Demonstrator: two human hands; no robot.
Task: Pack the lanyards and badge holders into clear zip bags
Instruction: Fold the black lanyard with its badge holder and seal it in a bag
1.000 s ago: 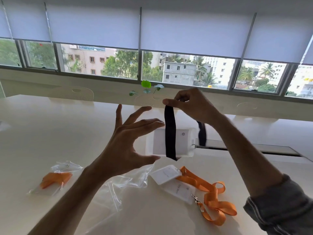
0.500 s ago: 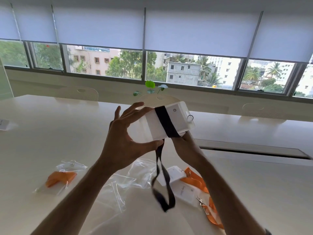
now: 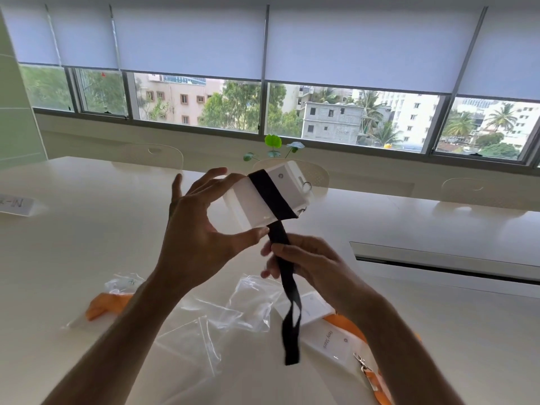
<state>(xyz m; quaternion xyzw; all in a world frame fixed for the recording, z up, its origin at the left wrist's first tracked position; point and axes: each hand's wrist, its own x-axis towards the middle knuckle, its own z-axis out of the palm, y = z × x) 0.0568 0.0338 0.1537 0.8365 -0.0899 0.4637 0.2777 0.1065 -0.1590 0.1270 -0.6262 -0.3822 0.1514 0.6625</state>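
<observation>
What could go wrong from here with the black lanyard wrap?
1. The black lanyard makes only one visible band across the badge holder; its long tail hangs loose below the right hand, so the wrap may slip off.
2. The left hand holds the holder only by its edges, thumb below and fingers above; a pull on the strap could twist it free.
3. The clear zip bags lie crumpled on the table, hard to open one-handed.

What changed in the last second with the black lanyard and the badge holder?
The left hand took hold of the badge holder. The right hand dropped below it, wrapping the black lanyard across the holder. The zip bags and orange lanyards stayed put.
</observation>
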